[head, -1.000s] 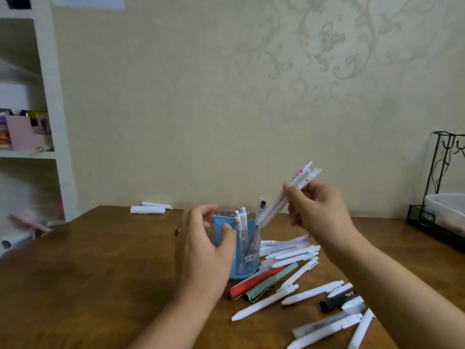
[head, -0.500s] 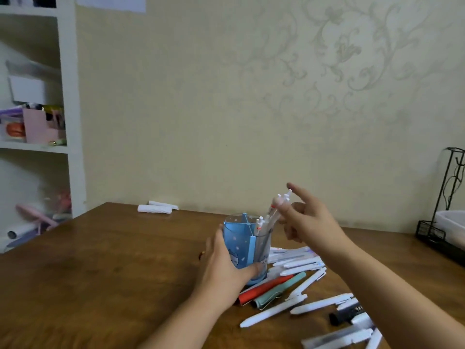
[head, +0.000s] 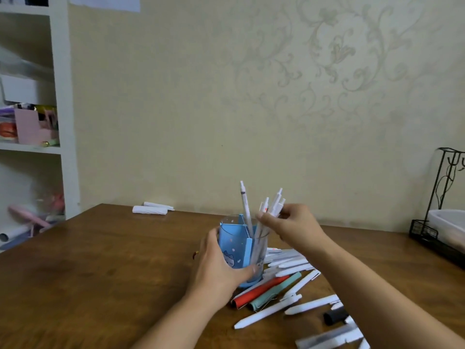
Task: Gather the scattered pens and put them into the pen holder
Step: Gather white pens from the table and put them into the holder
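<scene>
While lowering into the cup (head: 234, 245), light, stiff, slippery pens (head: 273, 206) pinched near tops by right hand (head: 295, 226); left hand (head: 219, 268) wrapped round cup.

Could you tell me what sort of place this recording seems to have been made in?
Probably a room in a home, used as a study or craft corner: a wooden table against a patterned wallpapered wall, a white shelf unit holding boxes and stationery, and a black wire rack at the table's edge.
</scene>
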